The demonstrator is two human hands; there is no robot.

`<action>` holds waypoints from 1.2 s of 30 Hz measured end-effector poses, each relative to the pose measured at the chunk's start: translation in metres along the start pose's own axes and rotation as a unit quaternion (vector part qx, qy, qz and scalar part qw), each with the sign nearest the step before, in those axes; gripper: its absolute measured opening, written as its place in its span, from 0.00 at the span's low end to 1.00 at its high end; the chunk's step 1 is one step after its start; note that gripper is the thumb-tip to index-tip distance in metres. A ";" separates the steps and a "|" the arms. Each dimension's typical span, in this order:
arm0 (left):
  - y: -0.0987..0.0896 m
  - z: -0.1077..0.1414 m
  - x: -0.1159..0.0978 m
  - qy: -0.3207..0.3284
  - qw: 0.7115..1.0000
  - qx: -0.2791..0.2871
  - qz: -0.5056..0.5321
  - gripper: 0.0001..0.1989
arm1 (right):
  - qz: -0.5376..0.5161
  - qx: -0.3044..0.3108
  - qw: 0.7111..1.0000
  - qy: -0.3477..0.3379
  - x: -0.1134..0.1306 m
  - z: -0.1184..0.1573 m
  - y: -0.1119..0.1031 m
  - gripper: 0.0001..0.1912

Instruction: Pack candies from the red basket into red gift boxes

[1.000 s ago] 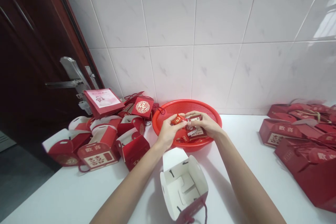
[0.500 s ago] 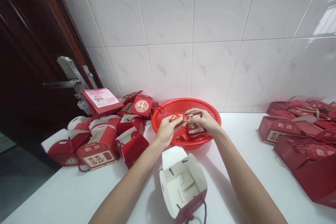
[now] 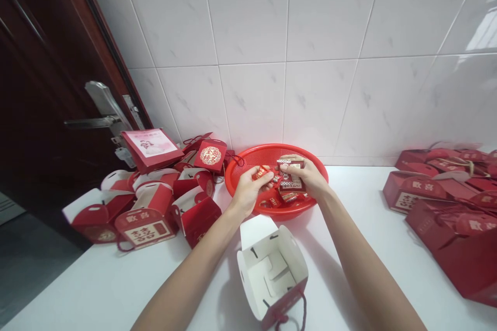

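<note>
Both hands are over a red plastic basket (image 3: pixel 236 194) by the tiled wall. My left hand (image 3: pixel 249 190) is closed on small red wrapped candies (image 3: pixel 265 173), pinched between thumb and fingers. My right hand (image 3: pixel 306 178) grips a flat dark red packet with white print (image 3: pixel 292 183). More red wrapped pieces (image 3: pixel 274 200) lie in the basket beneath. An open gift box (image 3: pixel 272 269), red outside and white inside, stands on the table between my forearms. Its flaps are spread, nothing lies inside, and a dark red cord hangs at its near side.
Several open red gift boxes (image 3: pixel 145 225) crowd the left of the table, with a pink-labelled box (image 3: pixel 151 147) on top. More red boxes (image 3: pixel 452 248), which look closed, stand at the right. A dark door with a metal handle (image 3: pixel 95 123) is at far left.
My right hand has drawn slightly right, and the packet in it now stands more upright. The candies in my left hand show more plainly. The open box has stayed put.
</note>
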State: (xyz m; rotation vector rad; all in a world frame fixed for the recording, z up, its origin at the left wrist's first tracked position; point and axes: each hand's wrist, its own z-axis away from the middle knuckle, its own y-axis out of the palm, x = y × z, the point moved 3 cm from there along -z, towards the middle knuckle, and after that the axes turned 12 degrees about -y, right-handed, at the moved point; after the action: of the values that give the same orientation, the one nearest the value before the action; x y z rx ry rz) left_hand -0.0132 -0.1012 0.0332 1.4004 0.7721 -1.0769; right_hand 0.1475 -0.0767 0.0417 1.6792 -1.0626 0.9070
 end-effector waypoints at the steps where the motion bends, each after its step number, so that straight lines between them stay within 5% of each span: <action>1: -0.001 0.000 0.001 0.001 1.000 -0.001 -0.004 0.20 | -0.005 -0.001 1.000 -0.003 0.000 0.000 0.000 0.25; 36: -0.003 0.000 0.002 -0.055 0.997 0.008 -0.061 0.16 | 0.096 0.065 0.993 -0.006 0.005 0.006 0.009 0.24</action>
State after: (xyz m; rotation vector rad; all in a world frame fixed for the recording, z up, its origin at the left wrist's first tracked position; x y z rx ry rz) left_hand -0.0148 -0.1017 0.0299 1.3105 0.7781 -1.2466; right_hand 0.1418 -0.0851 0.0470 1.7112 -1.2102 1.1124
